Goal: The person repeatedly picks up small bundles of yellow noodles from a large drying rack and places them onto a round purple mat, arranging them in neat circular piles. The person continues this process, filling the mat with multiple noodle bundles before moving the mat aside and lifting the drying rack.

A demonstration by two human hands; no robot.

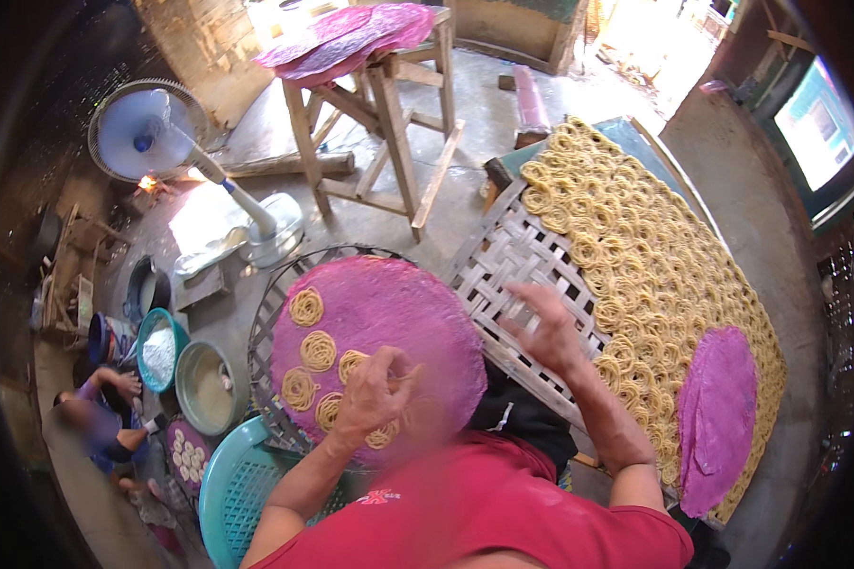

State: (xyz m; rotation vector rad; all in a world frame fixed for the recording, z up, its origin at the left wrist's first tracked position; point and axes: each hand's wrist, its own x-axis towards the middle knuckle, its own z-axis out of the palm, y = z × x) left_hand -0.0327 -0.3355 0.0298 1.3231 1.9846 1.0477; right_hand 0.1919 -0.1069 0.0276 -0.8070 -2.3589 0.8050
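Note:
My left hand (pixel 375 398) is curled over a round pink sheet (pixel 398 303) on a woven round tray, its fingers closed on something I cannot make out. Beside and under it lie several yellow noodle coils (pixel 318 349). A pale blur hides part of the sheet below that hand. My right hand (pixel 545 327) is raised with bent, parted fingers, holding nothing, above a slatted bamboo rack (pixel 512 256). Right of it, rows of yellow noodle coils (pixel 635 247) cover the rack, with a stack of oval pink sheets (pixel 716 417) on them at the lower right.
A standing fan (pixel 142 133) and a wooden stand (pixel 394 152) topped with pink sheets are at the back. Basins (pixel 209 389), one with white powder, stand at the left beside another person (pixel 114 427) and small pale rounds. A turquoise plastic basket (pixel 223 488) is at lower left.

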